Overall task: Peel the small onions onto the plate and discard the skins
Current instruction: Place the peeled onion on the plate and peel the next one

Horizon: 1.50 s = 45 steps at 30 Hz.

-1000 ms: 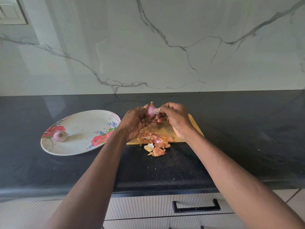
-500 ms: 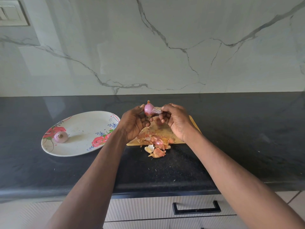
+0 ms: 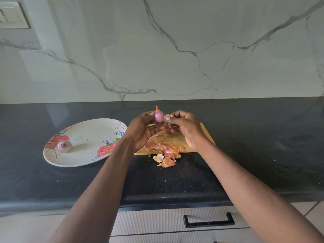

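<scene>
Onion (image 3: 159,117), small, pink-purple and glossy, is held above the far end of the cutting board (image 3: 175,137), pointed orange-tipped end up. Left hand (image 3: 143,130) grips it from the left side, fingers curled round its lower half, thumb toward the top. Right hand (image 3: 185,128) is just beside it on the right, thumb and fingertips pinching a pale strip of skin (image 3: 167,117) that remains attached to the onion's right flank; remaining fingers are curled under. Both forearms reach in from the near edge of the view. Cutting board is tan, lying on the black worktop (image 3: 263,146), partly hidden by the hands. Pile of loose skins (image 3: 164,151), orange-brown and papery, sits at the board's near edge and spills onto the worktop; one paler curled piece lies at its left. Plate (image 3: 84,155), oval, white with red rose print, rests on the worktop left of the board, apart from it. One peeled onion (image 3: 64,146) lies on the plate's left portion, root end facing the camera. Behind the worktop stands a pale marble-veined wall (image 3: 175,50), with a switch plate (image 3: 12,14) at upper left. Below the worktop edge, a ribbed drawer front with a black handle (image 3: 208,220) is visible.
</scene>
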{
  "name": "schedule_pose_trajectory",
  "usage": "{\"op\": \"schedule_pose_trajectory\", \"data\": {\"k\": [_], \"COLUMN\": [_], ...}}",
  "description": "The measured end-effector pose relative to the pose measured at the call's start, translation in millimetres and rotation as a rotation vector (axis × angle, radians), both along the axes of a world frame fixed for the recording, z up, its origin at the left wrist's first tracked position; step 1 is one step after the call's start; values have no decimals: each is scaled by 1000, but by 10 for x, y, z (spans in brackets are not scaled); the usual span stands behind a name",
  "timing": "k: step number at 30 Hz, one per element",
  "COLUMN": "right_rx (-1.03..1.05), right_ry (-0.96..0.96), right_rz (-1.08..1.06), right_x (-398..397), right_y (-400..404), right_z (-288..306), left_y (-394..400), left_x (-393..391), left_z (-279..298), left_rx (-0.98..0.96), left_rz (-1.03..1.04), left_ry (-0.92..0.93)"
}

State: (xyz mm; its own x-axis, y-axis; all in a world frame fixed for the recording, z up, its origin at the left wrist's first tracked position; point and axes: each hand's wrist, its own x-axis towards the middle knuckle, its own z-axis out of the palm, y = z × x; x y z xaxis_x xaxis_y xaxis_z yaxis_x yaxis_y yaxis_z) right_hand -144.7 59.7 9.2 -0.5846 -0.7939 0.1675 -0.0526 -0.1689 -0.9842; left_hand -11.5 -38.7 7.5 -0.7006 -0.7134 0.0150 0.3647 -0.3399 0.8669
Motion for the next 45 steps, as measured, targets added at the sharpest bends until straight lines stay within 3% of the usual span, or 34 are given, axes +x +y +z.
{"op": "schedule_pose_trajectory", "data": {"k": [15, 31, 34, 38, 45], "right_rx": [-17, -66, -15, 185, -43], "right_ry": [62, -49, 70, 555, 379], "right_rz": [-44, 21, -71, -133, -127], "right_x": [29, 37, 25, 39, 36], "right_y": [7, 27, 25, 7, 51], "right_z": [28, 50, 29, -24, -11], "left_y": [-3, 6, 5, -7, 28], "left_x": [13, 33, 33, 37, 51], "left_z": [-3, 10, 14, 12, 36], "left_rx": [-50, 27, 3, -11, -47], "left_rz": [22, 12, 41, 48, 3], "left_ry": [-52, -8, -13, -24, -72]}}
